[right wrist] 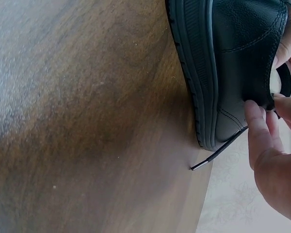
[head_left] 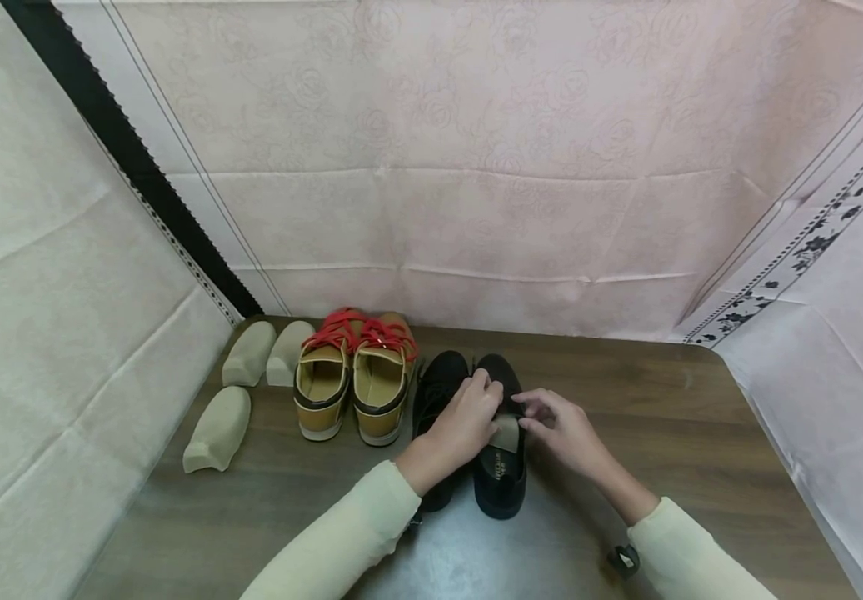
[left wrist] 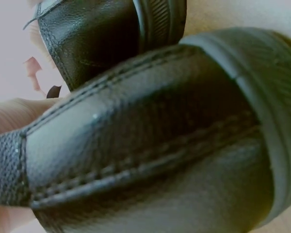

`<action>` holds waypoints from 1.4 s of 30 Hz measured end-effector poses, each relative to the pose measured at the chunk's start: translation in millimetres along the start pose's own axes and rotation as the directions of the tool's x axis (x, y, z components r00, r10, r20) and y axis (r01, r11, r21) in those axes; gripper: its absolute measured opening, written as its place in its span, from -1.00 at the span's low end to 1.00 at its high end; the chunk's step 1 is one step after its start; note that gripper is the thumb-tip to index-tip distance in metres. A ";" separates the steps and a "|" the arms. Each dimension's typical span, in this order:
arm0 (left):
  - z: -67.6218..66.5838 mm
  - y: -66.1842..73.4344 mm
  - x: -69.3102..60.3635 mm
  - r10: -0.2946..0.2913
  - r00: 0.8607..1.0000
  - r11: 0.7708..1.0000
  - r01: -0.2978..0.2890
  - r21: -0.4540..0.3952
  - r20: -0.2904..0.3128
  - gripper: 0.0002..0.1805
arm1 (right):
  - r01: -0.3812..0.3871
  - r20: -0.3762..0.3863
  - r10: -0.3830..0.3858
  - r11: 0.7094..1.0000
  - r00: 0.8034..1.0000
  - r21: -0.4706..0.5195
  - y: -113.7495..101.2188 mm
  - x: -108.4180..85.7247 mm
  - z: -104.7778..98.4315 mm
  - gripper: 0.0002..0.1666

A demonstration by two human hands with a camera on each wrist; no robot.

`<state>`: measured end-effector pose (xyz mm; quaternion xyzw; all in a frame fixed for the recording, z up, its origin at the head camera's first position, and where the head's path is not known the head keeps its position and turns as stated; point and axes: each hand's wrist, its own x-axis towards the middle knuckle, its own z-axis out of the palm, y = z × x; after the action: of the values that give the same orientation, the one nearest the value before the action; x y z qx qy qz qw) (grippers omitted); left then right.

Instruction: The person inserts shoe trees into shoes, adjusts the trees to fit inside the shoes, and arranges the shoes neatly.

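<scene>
Left hand (head_left: 467, 415) curled atop right black shoe (head_left: 501, 487), grip unclear; right hand (head_left: 561, 429) pinches its rim (right wrist: 270, 80). Uneven pull could tip it.

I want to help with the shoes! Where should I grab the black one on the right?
Probably grip that black shoe by its heel, from the near side, fingers inside: its heel points this way, the insole shows through the opening, and the left hand and right hand are farther forward.

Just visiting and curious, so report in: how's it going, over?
Left hand over right black shoe, right hand at its edge. Pale insert inside. Loose lace might get in the way.
</scene>
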<state>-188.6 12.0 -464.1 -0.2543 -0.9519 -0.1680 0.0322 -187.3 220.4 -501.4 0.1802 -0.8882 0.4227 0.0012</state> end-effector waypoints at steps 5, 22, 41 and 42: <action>0.0 -1.9 2.3 -0.002 1.000 0.999 0.002 -0.037 -0.001 -0.65 | 0.002 -0.005 -0.002 1.000 1.000 -0.001 0.5 0.6 -1.1 -0.58; 4.9 1.2 6.1 0.006 1.000 1.000 -0.005 0.027 -0.030 -0.56 | -0.019 0.001 0.019 1.000 1.000 0.025 0.1 1.2 -3.8 -0.58; 1.9 -3.1 1.2 0.019 0.998 0.998 -0.022 -0.062 -0.056 -0.76 | -0.019 -0.047 0.019 1.000 0.999 0.014 0.1 -10.0 1.9 -0.45; 1.4 -3.6 0.5 0.018 0.998 0.997 -0.021 -0.069 -0.055 -0.75 | -0.019 -0.051 0.020 1.000 0.998 0.019 0.3 -10.9 2.4 -0.43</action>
<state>-190.8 9.8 -466.5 -0.2598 -0.9418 -0.2073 0.0508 -176.8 222.3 -504.9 0.1607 -0.8855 0.4356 0.0184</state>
